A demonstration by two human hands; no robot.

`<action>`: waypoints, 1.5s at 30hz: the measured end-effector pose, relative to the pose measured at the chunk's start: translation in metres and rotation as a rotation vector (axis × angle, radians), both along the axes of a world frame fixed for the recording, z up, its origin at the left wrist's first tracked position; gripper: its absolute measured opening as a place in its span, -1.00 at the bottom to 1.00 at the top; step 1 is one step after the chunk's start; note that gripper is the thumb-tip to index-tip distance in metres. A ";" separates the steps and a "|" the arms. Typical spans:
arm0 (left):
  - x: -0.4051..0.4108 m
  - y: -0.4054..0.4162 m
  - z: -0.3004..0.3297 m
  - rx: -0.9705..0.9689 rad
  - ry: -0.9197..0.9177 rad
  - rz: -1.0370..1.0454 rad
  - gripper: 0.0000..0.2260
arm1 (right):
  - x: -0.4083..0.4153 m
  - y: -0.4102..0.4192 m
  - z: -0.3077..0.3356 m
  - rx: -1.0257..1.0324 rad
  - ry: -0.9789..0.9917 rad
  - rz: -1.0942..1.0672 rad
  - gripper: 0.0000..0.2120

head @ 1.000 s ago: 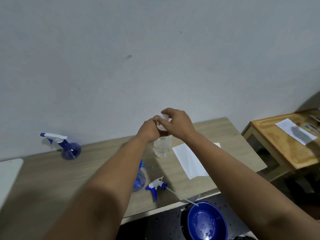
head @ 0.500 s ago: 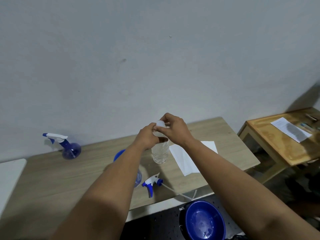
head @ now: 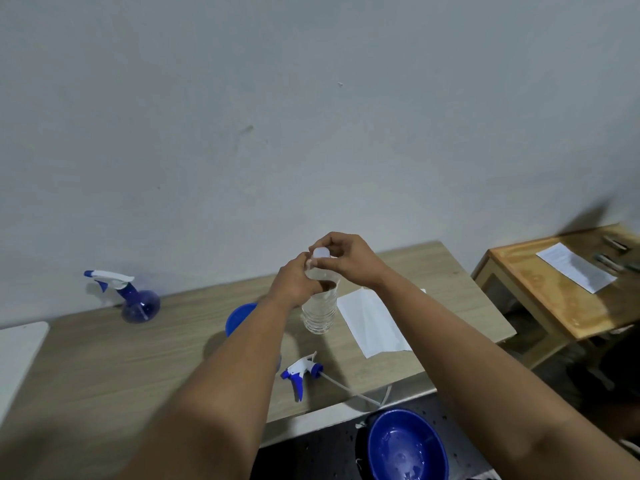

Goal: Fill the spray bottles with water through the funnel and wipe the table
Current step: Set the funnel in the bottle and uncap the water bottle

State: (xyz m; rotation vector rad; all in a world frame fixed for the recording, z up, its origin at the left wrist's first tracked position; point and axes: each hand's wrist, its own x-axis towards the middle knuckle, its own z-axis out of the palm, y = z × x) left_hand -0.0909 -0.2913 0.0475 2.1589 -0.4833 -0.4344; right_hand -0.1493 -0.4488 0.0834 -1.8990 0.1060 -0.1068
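A clear plastic water bottle (head: 320, 311) stands upright on the wooden table (head: 104, 358). My left hand (head: 296, 284) grips its neck. My right hand (head: 346, 259) pinches the white cap (head: 320, 252) at the top. A blue funnel (head: 239, 317) shows behind my left forearm, which hides most of the bottle under it. A loose white-and-blue spray head (head: 301, 370) with its tube lies near the table's front edge. A blue spray bottle (head: 133, 296) with its head on stands at the far left. A white cloth (head: 372, 323) lies flat right of the water bottle.
A blue basin (head: 407, 445) sits on the dark floor below the table's front edge. A small wooden side table (head: 561, 285) with a paper sheet and pens stands to the right. A white surface (head: 17, 351) adjoins the table at the left.
My view has shifted, so the blue funnel now shows behind my left forearm. Both hands stay on the water bottle's top, and the white cap is now exposed between my fingers.
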 end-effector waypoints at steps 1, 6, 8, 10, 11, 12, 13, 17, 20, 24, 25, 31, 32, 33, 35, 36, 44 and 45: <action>0.000 0.000 0.000 0.004 -0.005 -0.002 -0.43 | -0.001 -0.002 0.003 0.032 0.024 0.035 -0.71; -0.002 -0.003 0.000 0.000 -0.002 -0.005 -0.46 | 0.001 -0.001 0.001 -0.046 0.031 -0.073 -0.72; -0.003 -0.004 0.001 0.012 0.001 -0.011 -0.41 | 0.001 -0.002 0.003 -0.057 0.034 -0.004 -0.78; -0.003 -0.003 0.000 0.012 0.004 -0.008 -0.42 | 0.001 0.000 0.005 -0.095 0.050 0.018 -0.69; -0.002 -0.003 0.000 0.009 0.004 -0.006 -0.43 | 0.001 0.001 0.005 -0.118 0.053 -0.015 -0.64; -0.002 -0.003 -0.001 0.009 0.004 -0.003 -0.44 | 0.002 0.002 0.003 -0.135 0.049 -0.056 -0.63; -0.002 -0.002 0.000 0.012 -0.002 -0.001 -0.44 | 0.002 0.002 0.002 -0.138 0.039 -0.080 -0.66; -0.001 -0.001 0.002 0.026 0.003 -0.008 -0.46 | 0.002 0.002 0.005 -0.205 0.002 -0.053 -0.72; -0.001 -0.004 0.004 0.032 0.007 -0.017 -0.41 | -0.003 0.002 0.005 -0.225 -0.035 -0.067 -0.71; 0.001 -0.008 0.002 0.053 0.024 -0.022 -0.29 | -0.008 -0.002 -0.004 -0.230 -0.125 -0.065 -0.73; 0.002 -0.008 0.002 0.055 0.034 -0.017 -0.28 | -0.009 -0.002 -0.004 -0.272 -0.158 -0.054 -0.72; 0.008 -0.004 0.001 0.034 0.016 -0.009 -0.42 | -0.009 -0.012 0.003 -0.216 -0.331 -0.235 -0.66; 0.008 -0.004 -0.001 0.027 0.012 -0.008 -0.43 | -0.012 -0.017 -0.003 -0.206 -0.293 -0.307 -0.68; 0.008 -0.004 -0.002 0.022 0.008 -0.004 -0.45 | -0.017 -0.021 -0.013 -0.222 -0.226 -0.374 -0.72; 0.008 -0.004 -0.003 0.017 0.009 0.002 -0.48 | -0.035 -0.027 -0.043 -0.273 -0.044 -0.451 -0.74; 0.009 -0.004 -0.004 0.017 0.011 0.002 -0.49 | -0.045 -0.028 -0.062 -0.297 0.050 -0.450 -0.73; 0.012 -0.001 -0.005 0.021 0.017 -0.005 -0.48 | -0.093 -0.004 -0.165 -0.586 0.556 -0.158 -0.73; 0.012 -0.001 -0.006 0.021 0.019 -0.004 -0.49 | -0.093 -0.001 -0.171 -0.626 0.570 -0.144 -0.74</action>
